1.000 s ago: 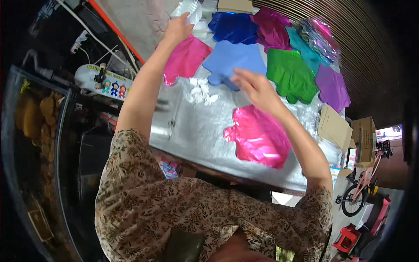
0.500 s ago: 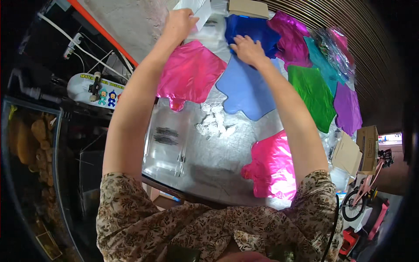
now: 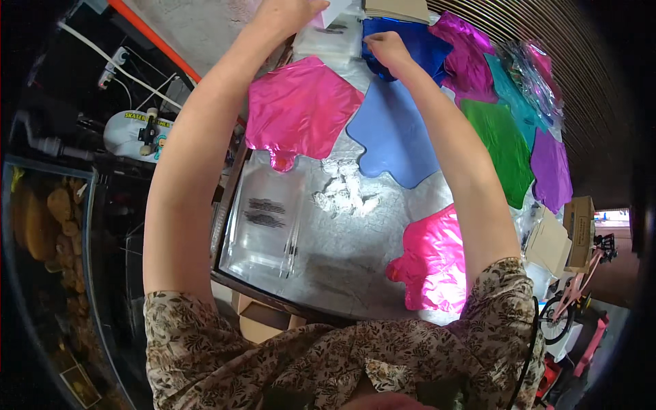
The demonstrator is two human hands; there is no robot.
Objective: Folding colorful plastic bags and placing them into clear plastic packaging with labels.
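Observation:
My left hand (image 3: 287, 14) is stretched to the far edge of the silver-covered table (image 3: 342, 260) and is closed on a white packet (image 3: 333, 9) at the top of the picture. My right hand (image 3: 385, 46) is beside it with its fingers pinched at the right edge of a stack of clear plastic bags (image 3: 333, 39), over the dark blue foil balloon (image 3: 417, 37). A flat pink foil balloon (image 3: 301, 113) lies under my left forearm. A light blue foil balloon (image 3: 393, 133) lies under my right forearm.
Flat foil balloons in magenta (image 3: 468, 58), teal (image 3: 506, 89), green (image 3: 507, 147) and purple (image 3: 550, 167) line the right side, and another pink one (image 3: 434, 263) lies near me. Clear bags (image 3: 270, 225) and crumpled white scraps (image 3: 345, 195) lie mid-table. Cardboard boxes (image 3: 550, 242) stand at the right.
Both arms have reached farther out toward the table's far edge. My right hand moved from the pink balloon near me, over the blue ones, to the stack of clear bags.

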